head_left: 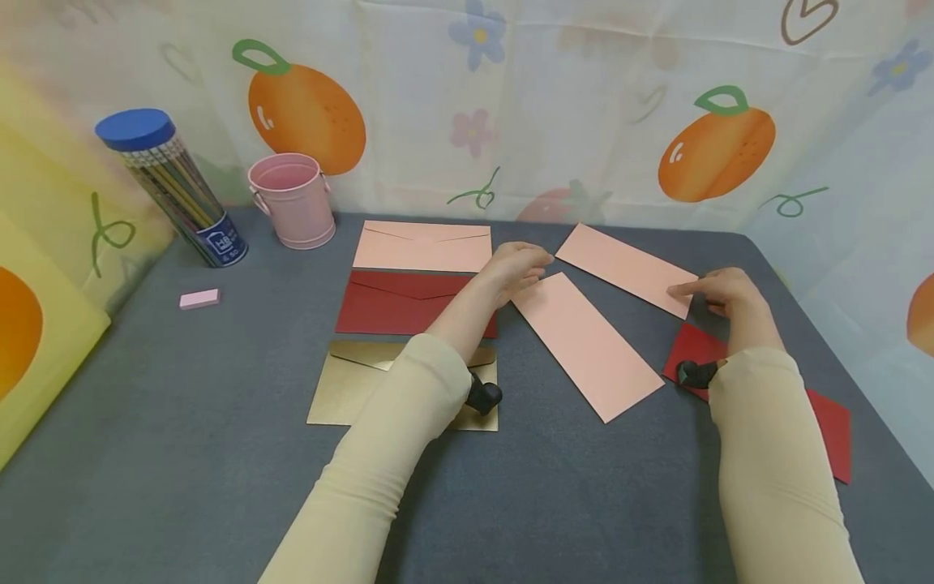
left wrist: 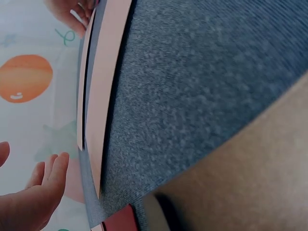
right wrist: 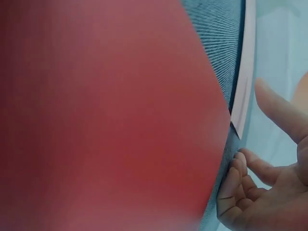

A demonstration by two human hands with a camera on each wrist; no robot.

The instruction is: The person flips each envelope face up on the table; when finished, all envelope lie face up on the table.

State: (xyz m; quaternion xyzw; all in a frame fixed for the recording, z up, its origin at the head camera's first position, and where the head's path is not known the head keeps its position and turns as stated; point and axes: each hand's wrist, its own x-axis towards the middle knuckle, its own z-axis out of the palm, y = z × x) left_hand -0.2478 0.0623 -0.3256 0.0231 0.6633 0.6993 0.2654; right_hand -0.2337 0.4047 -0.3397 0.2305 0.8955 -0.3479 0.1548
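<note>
Loose hands, thumbs parted from fingers: I've left hand (head_left: pixel 516 266) beside the near pink paper (head_left: pixel 589 345), right hand (head_left: pixel 727 294) at the far pink paper (head_left: pixel 620 268)'s right end; careless brushing could skew either.

Sleeve (head_left: pixel 383 454) partly hides gold envelope (head_left: pixel 356 385); wrist view crops left hand (left wrist: pixel 36 202).

matt pink paper envelope (head_left: pixel 588 349), satiny gold envelope (head_left: pixel 353 385), rough tabletop (left wrist: pixel 192 91)

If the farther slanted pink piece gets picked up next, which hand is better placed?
Probably the right hand: in the head view, one finger or thumb extends over that farther pink piece's right end, though contact is unclear. The left hand appears just off its other end.
</note>
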